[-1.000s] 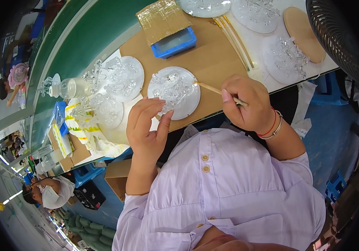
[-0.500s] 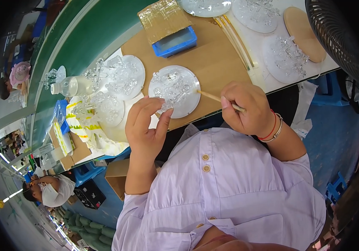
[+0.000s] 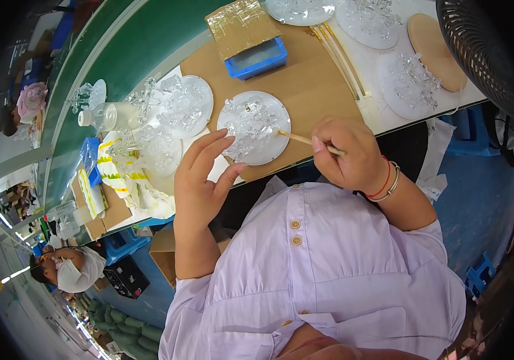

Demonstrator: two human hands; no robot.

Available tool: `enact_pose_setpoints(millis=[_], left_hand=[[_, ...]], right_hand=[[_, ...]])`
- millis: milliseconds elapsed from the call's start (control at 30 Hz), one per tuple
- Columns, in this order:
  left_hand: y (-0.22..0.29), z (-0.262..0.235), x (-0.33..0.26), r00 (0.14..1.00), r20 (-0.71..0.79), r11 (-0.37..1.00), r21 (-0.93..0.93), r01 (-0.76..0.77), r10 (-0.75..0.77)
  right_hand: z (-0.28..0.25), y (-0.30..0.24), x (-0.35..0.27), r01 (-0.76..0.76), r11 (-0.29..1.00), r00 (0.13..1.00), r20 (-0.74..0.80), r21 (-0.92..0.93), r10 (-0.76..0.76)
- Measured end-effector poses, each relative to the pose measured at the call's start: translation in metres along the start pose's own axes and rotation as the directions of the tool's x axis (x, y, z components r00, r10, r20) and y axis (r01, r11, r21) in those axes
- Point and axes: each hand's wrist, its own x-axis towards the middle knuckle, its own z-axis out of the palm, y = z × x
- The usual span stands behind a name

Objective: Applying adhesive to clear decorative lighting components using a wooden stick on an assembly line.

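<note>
A round white plate (image 3: 263,157) lies on the brown cardboard, bearing a cluster of clear, shiny plastic-like pieces (image 3: 251,125). In my right hand (image 3: 346,153) is a slim wooden brush (image 3: 296,137), gripped near its back end; its tip reaches the plate's right part, by the clear pieces. My left hand (image 3: 206,174) is at the plate's left edge, thumb and fingers apart, with nothing visible between them. Whether its fingertips touch the plate I cannot tell.
Behind the plate is a blue tray (image 3: 257,62) partly covered by a cardboard flap (image 3: 239,27). Several brushes (image 3: 340,63) lie to its right. More plates with clear pieces (image 3: 188,108) stand left, beside a plastic bottle (image 3: 110,117) and a patterned cloth (image 3: 128,180). A dark fan (image 3: 488,54) is far right.
My left hand's fingers have spread apart, away from the clear pieces. The brush tip has shifted slightly left and down on the plate. The whole view has moved a little.
</note>
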Motion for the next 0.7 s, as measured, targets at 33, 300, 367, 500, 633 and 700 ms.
enact_pose_setpoints(millis=[33,300,367,500,633,700], left_hand=[[0.001,-0.001,0.000,1.000,0.021,1.000,-0.001,-0.016,0.016],[-0.001,0.002,0.005,0.998,0.043,0.999,0.013,-0.035,0.035],[0.005,0.011,0.006,0.998,0.027,0.998,0.032,-0.050,0.049],[0.016,0.038,0.009,0.994,-0.093,0.992,0.117,-0.048,0.059],[0.021,0.048,0.014,0.989,-0.134,0.992,0.115,-0.048,0.064],[0.022,0.048,0.015,0.989,-0.134,0.992,0.121,-0.043,0.060]], right_hand=[[-0.001,-0.002,-0.001,0.004,1.000,1.000,-0.001,0.000,-0.004],[-0.021,-0.001,0.001,-0.041,0.998,0.998,-0.041,-0.045,0.039],[-0.024,0.002,0.000,-0.040,0.998,0.998,-0.055,-0.043,0.038],[-0.029,0.006,-0.001,-0.079,0.994,0.994,-0.085,-0.070,0.073],[-0.030,0.011,-0.001,-0.112,0.993,0.991,-0.072,-0.042,0.109],[-0.029,0.013,-0.001,-0.058,0.997,0.995,-0.079,-0.047,0.054]])
